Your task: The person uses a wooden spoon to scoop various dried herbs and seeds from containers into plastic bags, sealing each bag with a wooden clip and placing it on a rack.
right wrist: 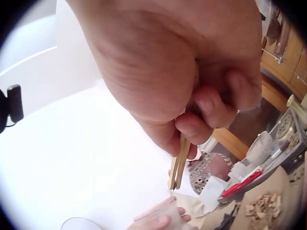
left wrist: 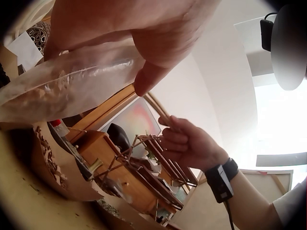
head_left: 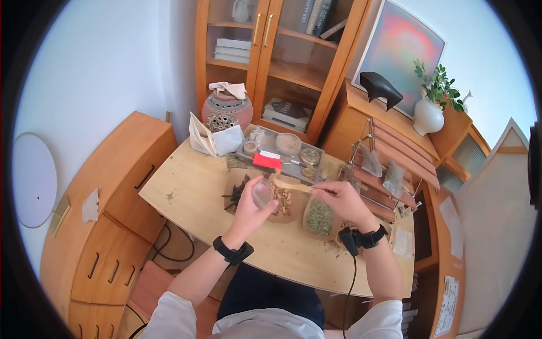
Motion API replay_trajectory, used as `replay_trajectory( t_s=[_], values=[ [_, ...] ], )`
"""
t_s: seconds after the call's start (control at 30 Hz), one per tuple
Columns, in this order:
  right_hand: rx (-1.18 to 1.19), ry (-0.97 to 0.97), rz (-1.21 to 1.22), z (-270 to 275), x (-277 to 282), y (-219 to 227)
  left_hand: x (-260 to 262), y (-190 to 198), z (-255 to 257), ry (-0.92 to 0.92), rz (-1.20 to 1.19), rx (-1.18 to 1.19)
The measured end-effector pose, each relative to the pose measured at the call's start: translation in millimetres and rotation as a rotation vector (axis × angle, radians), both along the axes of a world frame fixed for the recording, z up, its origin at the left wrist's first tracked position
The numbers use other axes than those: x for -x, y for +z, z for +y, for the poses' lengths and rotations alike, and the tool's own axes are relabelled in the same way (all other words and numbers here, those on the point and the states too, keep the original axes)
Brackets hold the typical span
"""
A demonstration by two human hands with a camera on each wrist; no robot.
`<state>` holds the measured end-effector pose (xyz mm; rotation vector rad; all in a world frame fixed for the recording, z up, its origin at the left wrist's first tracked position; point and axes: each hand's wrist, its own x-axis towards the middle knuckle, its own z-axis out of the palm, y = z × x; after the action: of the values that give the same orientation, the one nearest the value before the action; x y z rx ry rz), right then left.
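Observation:
My left hand (head_left: pixel 248 208) holds up a clear plastic bag (left wrist: pixel 81 84), thumb on one side and fingers on the other. In my right hand (head_left: pixel 343 202), the thumb and fingers pinch a pair of slim wooden tongs (right wrist: pixel 178 166) that point towards the bag. Below the hands, pale dried chips (head_left: pixel 282 202) lie on brown paper, with dark dried strips (head_left: pixel 236 193) beside them to the left. Crumbled green herb (head_left: pixel 319 218) fills a brown paper holder just under my right hand.
Behind the hands stands a grey tray (head_left: pixel 265 148) with small jars, bowls and a red packet (head_left: pixel 266 161). A patterned pot (head_left: pixel 227 110) is at the back. To the right, a slatted wooden rack (head_left: pixel 398 155) holds clear bags. Crumbs lie on the table (head_left: pixel 186 181).

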<state>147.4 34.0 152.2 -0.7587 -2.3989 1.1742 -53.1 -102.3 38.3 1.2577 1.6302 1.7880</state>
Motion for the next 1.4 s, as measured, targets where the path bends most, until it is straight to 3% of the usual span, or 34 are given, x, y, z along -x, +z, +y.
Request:
replay_trajectory(
  t_s=[0.13,0.33,0.53,0.73,0.93,1.23,1.4],
  values=[
    [0.004,0.071,-0.04,-14.2,7.2,-0.5,-3.5,-5.7,7.5,-0.035,0.004,-0.08],
    [-0.008,-0.069,0.021,-6.4,-1.4,-4.5,1.7,-4.4,-1.6,0.016,-0.01,-0.02],
    [-0.299,-0.244,-0.458,18.2,-4.2,-50.1,2.5,-8.6,-3.3,0.034,-0.047,-0.044],
    [-0.449,-0.182,-0.364,17.5,13.0,-85.9,2.8,-8.9,-4.3,0.026,-0.064,-0.041],
    [-0.639,-0.179,-0.466,6.0,38.4,-99.0,4.4,-10.2,-3.6,0.019,-0.065,-0.037],
    [-0.629,-0.149,-0.366,13.1,37.6,-104.8,4.9,-11.4,-5.0,-0.005,-0.113,-0.048],
    [-0.478,-0.217,-0.273,19.5,19.6,-91.2,7.6,-13.5,-4.2,-0.001,-0.106,-0.035]
  ],
)
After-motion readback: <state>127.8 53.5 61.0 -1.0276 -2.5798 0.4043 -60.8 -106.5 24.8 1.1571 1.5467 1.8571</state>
